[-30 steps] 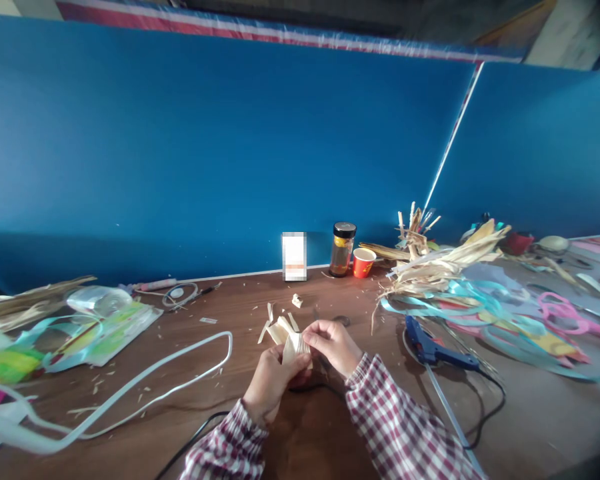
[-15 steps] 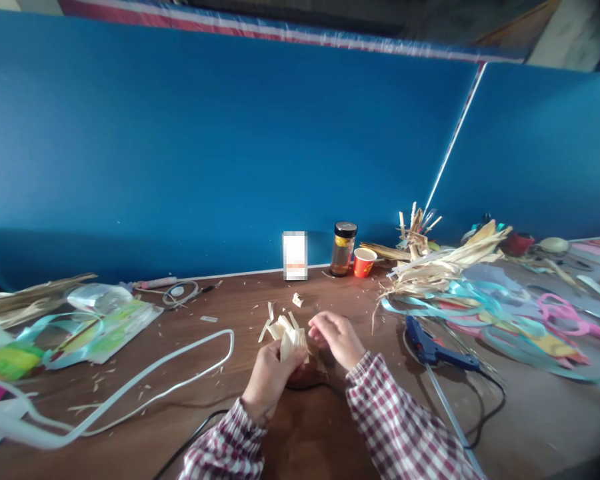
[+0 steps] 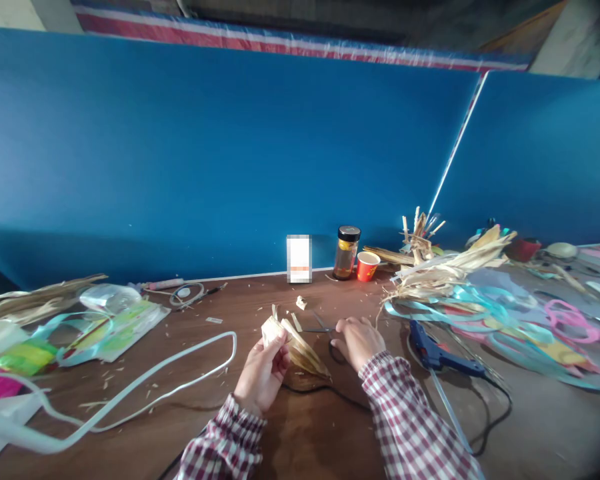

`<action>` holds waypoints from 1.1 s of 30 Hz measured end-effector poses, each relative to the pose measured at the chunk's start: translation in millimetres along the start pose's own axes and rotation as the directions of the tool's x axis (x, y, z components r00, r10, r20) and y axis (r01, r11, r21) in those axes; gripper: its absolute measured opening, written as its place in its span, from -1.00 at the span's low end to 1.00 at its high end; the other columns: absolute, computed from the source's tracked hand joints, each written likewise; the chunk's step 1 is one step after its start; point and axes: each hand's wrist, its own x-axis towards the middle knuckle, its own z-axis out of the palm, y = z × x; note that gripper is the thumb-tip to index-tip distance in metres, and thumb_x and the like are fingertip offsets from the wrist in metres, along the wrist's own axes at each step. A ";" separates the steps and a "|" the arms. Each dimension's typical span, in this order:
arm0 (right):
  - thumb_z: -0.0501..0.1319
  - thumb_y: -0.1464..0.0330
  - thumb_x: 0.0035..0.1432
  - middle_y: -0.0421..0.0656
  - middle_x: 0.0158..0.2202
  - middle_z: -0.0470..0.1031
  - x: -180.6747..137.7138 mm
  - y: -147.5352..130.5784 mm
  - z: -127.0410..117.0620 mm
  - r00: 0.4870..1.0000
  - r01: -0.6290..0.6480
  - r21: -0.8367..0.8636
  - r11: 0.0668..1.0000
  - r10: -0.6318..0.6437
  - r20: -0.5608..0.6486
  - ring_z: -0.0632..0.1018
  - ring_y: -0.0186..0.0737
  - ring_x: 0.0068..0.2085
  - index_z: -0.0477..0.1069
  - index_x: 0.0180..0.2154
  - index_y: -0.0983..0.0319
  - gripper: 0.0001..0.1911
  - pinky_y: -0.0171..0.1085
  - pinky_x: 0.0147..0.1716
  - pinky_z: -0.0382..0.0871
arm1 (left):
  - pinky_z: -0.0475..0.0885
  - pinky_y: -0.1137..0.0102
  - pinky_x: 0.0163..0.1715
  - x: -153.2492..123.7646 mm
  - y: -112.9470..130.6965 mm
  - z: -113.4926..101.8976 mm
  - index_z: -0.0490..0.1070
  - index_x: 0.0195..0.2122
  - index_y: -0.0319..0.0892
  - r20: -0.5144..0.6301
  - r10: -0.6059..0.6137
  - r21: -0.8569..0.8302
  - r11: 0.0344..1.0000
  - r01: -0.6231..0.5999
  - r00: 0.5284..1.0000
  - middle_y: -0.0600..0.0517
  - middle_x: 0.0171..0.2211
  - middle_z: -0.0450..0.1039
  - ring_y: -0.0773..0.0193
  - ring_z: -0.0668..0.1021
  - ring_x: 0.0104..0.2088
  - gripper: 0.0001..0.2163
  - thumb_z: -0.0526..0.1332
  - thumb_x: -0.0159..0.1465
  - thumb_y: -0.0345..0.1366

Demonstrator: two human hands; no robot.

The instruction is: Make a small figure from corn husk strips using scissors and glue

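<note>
My left hand [image 3: 261, 372] is closed around a small folded piece of pale corn husk [image 3: 272, 329], held up above the brown table [image 3: 180, 427]. More husk strips [image 3: 305, 352] lie on the table just right of it. My right hand [image 3: 359, 340] has let go of the husk and rests on the table with its fingers curled over the dark handles of a pair of scissors [image 3: 321, 329]. Whether it grips them I cannot make out. Both sleeves are red and white check.
A blue glue gun [image 3: 433, 351] with a black cord lies to the right. Behind it are dry husks [image 3: 445, 267] and coloured ribbons [image 3: 505, 320]. A jar [image 3: 347, 252] and red cup [image 3: 367, 265] stand by the blue wall. A white cable [image 3: 145, 390] loops at left.
My right hand left the husk piece and moved right and forward to the scissors. My left hand lifted the husk piece slightly to the left.
</note>
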 end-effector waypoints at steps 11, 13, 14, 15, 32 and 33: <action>0.10 0.48 0.09 0.02 -0.25 0.46 1.2 -1.0 2.5 0.999 0.040 -0.065 0.997 -0.040 0.009 0.40 -0.05 -0.15 0.47 -0.41 0.26 -0.83 -0.21 -0.24 0.24 | 0.34 0.65 -0.68 1.7 3.9 -3.3 0.39 -0.42 -0.29 -0.010 -0.005 -0.140 0.990 0.003 1.000 0.12 -0.60 0.28 0.54 0.36 -0.65 -0.98 0.21 0.16 -0.47; 0.06 0.52 0.10 0.04 -0.24 0.46 2.7 -1.9 5.0 0.999 0.038 -0.083 0.996 -0.039 -0.016 0.41 -0.05 -0.14 0.45 -0.39 0.28 -0.80 -0.21 -0.22 0.24 | 0.34 0.65 -0.68 1.5 4.6 -2.2 0.38 -0.41 -0.29 -0.002 -0.016 -0.149 0.989 0.016 1.000 0.12 -0.60 0.28 0.54 0.36 -0.66 -0.97 0.19 0.17 -0.46; 0.04 0.53 0.11 0.04 -0.25 0.46 3.4 -2.1 6.0 0.999 0.026 -0.079 0.997 -0.028 -0.033 0.41 -0.06 -0.15 0.44 -0.37 0.29 -0.80 -0.21 -0.22 0.24 | 0.34 0.64 -0.68 1.5 5.0 -1.7 0.38 -0.41 -0.30 0.000 -0.023 -0.154 0.988 0.023 1.000 0.11 -0.59 0.29 0.54 0.36 -0.65 -0.96 0.18 0.18 -0.46; 0.03 0.52 0.13 0.04 -0.25 0.46 4.0 -2.1 6.9 0.998 0.013 -0.062 0.998 -0.016 -0.053 0.42 -0.06 -0.17 0.42 -0.34 0.29 -0.80 -0.21 -0.22 0.24 | 0.35 0.64 -0.67 1.5 5.4 -1.3 0.38 -0.41 -0.30 -0.004 -0.029 -0.163 0.986 0.028 1.000 0.10 -0.58 0.30 0.54 0.37 -0.65 -0.96 0.18 0.18 -0.47; 0.22 0.36 0.00 -0.20 -0.35 0.45 -1.6 -22.9 8.7 0.945 -0.054 0.989 0.134 -0.312 0.094 0.42 -0.34 -0.42 0.35 -0.09 0.17 -0.64 -0.41 -0.57 0.27 | 0.42 0.61 -0.62 2.6 9.7 -3.5 0.40 -0.36 -0.32 -0.071 -0.052 -0.246 0.969 0.033 0.996 0.05 -0.55 0.36 0.49 0.43 -0.62 -0.91 0.11 0.22 -0.49; 0.23 0.34 0.01 -0.19 -0.35 0.45 -3.0 -24.6 6.7 0.938 -0.078 0.991 0.109 -0.328 0.110 0.40 -0.36 -0.45 0.34 -0.08 0.17 -0.63 -0.44 -0.63 0.19 | 0.43 0.60 -0.61 2.6 9.9 -4.0 0.40 -0.35 -0.31 -0.069 -0.062 -0.247 0.968 0.043 0.996 0.05 -0.56 0.36 0.49 0.43 -0.62 -0.92 0.12 0.22 -0.48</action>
